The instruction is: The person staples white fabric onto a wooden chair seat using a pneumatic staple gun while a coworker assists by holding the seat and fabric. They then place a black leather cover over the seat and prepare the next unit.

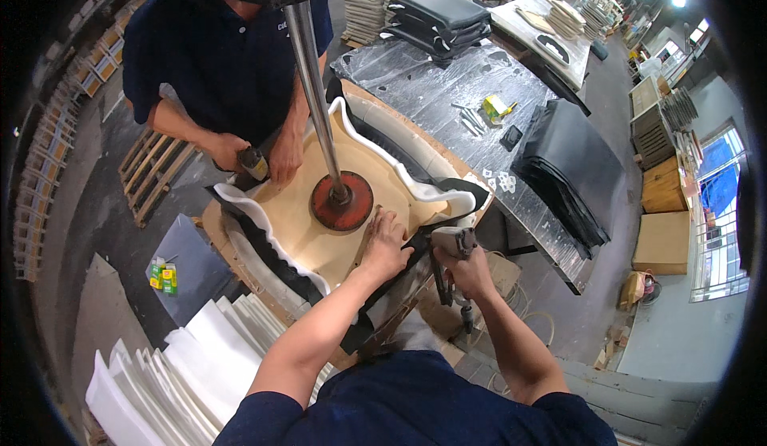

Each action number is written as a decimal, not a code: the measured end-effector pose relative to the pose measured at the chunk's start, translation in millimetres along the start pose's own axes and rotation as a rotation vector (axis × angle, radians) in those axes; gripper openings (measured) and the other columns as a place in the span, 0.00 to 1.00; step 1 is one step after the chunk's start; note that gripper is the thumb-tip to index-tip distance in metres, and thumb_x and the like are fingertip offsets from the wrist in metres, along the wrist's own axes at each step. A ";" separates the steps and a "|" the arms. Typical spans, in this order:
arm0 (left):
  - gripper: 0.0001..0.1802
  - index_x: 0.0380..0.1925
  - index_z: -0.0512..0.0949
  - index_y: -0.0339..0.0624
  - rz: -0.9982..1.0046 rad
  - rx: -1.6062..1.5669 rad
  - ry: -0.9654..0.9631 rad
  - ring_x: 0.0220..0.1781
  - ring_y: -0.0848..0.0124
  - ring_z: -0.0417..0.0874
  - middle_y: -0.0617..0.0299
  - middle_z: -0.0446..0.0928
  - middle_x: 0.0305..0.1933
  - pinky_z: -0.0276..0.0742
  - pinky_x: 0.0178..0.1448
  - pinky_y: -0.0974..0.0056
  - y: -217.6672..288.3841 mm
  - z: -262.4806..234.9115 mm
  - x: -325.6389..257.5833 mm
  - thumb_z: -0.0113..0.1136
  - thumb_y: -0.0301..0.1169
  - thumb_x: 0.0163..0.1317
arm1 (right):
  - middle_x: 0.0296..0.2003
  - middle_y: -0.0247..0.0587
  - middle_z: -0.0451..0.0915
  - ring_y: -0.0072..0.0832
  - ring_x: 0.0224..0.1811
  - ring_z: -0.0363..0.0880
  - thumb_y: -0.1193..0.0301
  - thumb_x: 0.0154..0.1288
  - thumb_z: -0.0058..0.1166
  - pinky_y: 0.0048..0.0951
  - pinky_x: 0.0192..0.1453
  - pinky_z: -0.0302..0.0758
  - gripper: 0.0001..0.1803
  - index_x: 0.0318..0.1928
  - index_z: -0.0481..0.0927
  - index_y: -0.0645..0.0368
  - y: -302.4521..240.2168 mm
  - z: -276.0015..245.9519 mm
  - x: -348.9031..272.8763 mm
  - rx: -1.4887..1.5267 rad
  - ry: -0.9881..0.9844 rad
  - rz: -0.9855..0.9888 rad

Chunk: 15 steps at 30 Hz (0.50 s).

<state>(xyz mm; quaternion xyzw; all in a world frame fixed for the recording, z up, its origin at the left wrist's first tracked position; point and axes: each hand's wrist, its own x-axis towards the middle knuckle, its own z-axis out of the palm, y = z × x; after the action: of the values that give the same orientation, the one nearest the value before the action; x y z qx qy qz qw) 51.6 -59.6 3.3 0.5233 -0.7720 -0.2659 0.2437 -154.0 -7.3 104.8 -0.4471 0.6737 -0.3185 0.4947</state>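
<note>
- Fingers of your left hand (386,242) are lying spread and flat, pressing on the tan board (307,214) just right of the red disc (342,201); they are holding nothing.
- Fingers of your right hand (469,271) are wrapping tight around the grip of the staple gun (452,246), which is sitting at the near right edge of the seat (399,158), nose toward the foam.
- White foam (431,193) and black cover (248,242) are curling up around the board's rim.
- A steel pole (313,86) is bearing down through the red disc onto the middle of the board.
- Across the seat, another person's hands (286,157) are resting on the far edge, one of them gripping a second tool (254,162).
- White foam sheets (172,366) are stacking at your lower left.
- Black covers (571,170) are lying piled on the table (447,86) to your right, with a yellow box (495,108) near them.
</note>
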 end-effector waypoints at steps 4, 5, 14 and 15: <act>0.17 0.38 0.83 0.40 0.047 -0.074 0.042 0.88 0.31 0.55 0.35 0.64 0.81 0.51 0.90 0.35 -5.8 14.5 9.9 0.83 0.34 0.56 | 0.31 0.32 0.85 0.20 0.24 0.80 0.68 0.76 0.69 0.30 0.27 0.74 0.14 0.56 0.90 0.60 3.5 1.7 3.2 0.039 -0.026 0.010; 0.17 0.36 0.84 0.40 0.054 -0.089 0.055 0.88 0.31 0.55 0.36 0.64 0.81 0.50 0.90 0.35 -7.5 16.2 11.3 0.83 0.34 0.56 | 0.32 0.32 0.86 0.20 0.24 0.80 0.68 0.76 0.69 0.30 0.27 0.74 0.14 0.56 0.90 0.61 3.5 0.6 3.8 0.018 -0.039 0.015; 0.16 0.41 0.92 0.43 0.053 0.040 -0.060 0.92 0.43 0.51 0.52 0.62 0.87 0.39 0.94 0.40 -4.3 14.8 16.1 0.73 0.44 0.67 | 0.34 0.33 0.86 0.20 0.22 0.80 0.67 0.72 0.73 0.29 0.26 0.76 0.20 0.60 0.87 0.62 -0.2 -9.7 19.2 -0.011 -0.169 0.071; 0.15 0.42 0.92 0.44 0.034 0.033 -0.062 0.92 0.44 0.51 0.53 0.62 0.88 0.39 0.94 0.40 -3.5 15.9 17.1 0.72 0.44 0.67 | 0.35 0.33 0.86 0.21 0.23 0.80 0.67 0.72 0.74 0.29 0.26 0.77 0.20 0.59 0.87 0.62 -0.1 -10.6 22.9 -0.040 -0.184 0.060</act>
<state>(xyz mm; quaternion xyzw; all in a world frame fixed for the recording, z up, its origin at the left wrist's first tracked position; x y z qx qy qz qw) 37.8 -74.3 -9.1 0.5056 -0.7923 -0.2649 0.2155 -166.7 -28.5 99.4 -0.4638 0.6449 -0.2477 0.5547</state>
